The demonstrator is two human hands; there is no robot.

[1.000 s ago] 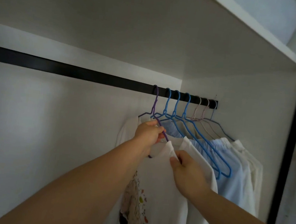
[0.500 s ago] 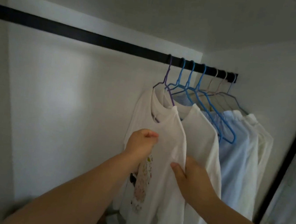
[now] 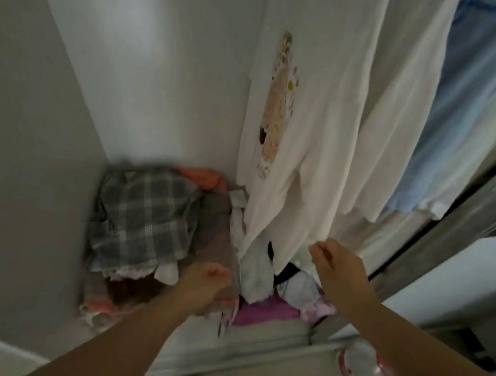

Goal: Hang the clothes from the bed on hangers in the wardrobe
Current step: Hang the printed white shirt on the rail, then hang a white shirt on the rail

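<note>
- Clothes hang in the wardrobe at the upper right of our view: a white T-shirt [image 3: 316,109] with a cartoon print down its front, a second white garment [image 3: 401,112] just beside it on the right, and a light blue shirt [image 3: 469,113] further right.
- No hangers or rail fall inside our view, which tilts down toward the wardrobe floor.
- Our right hand [image 3: 339,271] is at the lower hem of the white T-shirt, fingers loosely curled; the blur keeps us from telling whether it pinches the cloth or only touches it.
- Our left hand [image 3: 203,284] hangs lower and to the left, over the heap on the wardrobe floor, its fingers curled inward; we cannot make out anything held in it.
- On the wardrobe floor lies a pile of loose clothes: a grey plaid garment [image 3: 145,223] at the left, an orange piece [image 3: 202,178] behind it, a brown one [image 3: 215,221] between the plaid and the hanging shirt, and a purple one [image 3: 261,310] near the front edge.
- A sliding-door track [image 3: 238,352] runs across the front of the wardrobe below our forearms.
- A round red-and-white object [image 3: 364,365] lies on the floor at the lower right, too blurred to identify.
</note>
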